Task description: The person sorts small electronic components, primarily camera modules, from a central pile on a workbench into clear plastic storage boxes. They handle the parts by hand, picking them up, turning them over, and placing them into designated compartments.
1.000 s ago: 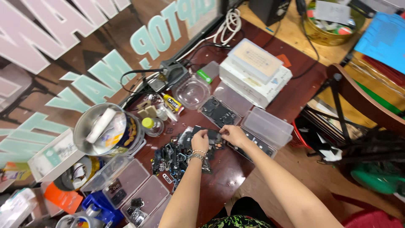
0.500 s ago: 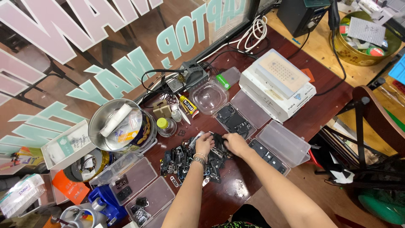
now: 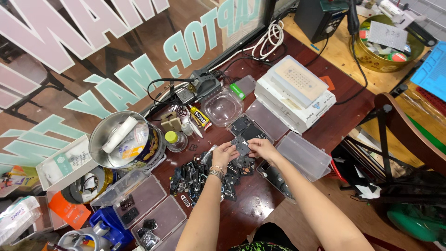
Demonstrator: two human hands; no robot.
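Both my hands meet over the dark red table (image 3: 325, 125). My left hand (image 3: 225, 153), with a beaded bracelet at the wrist, and my right hand (image 3: 261, 148) each pinch one side of a small dark electronic part (image 3: 241, 144). Just below and left of them lies a pile of several similar dark parts (image 3: 195, 176). An open clear plastic box holding dark parts (image 3: 246, 126) sits right behind the hands.
A round metal tin (image 3: 121, 139) with packets stands at left beside a small yellow-capped bottle (image 3: 174, 141). Clear plastic boxes (image 3: 304, 155) lie to the right and front left. White boxes (image 3: 295, 95), cables, a glue tube (image 3: 200, 117) and a lettered window sit behind.
The view has shifted, so the table sits lower and farther right in frame. My hands stay together over the parts pile, now holding one dark part up between them.
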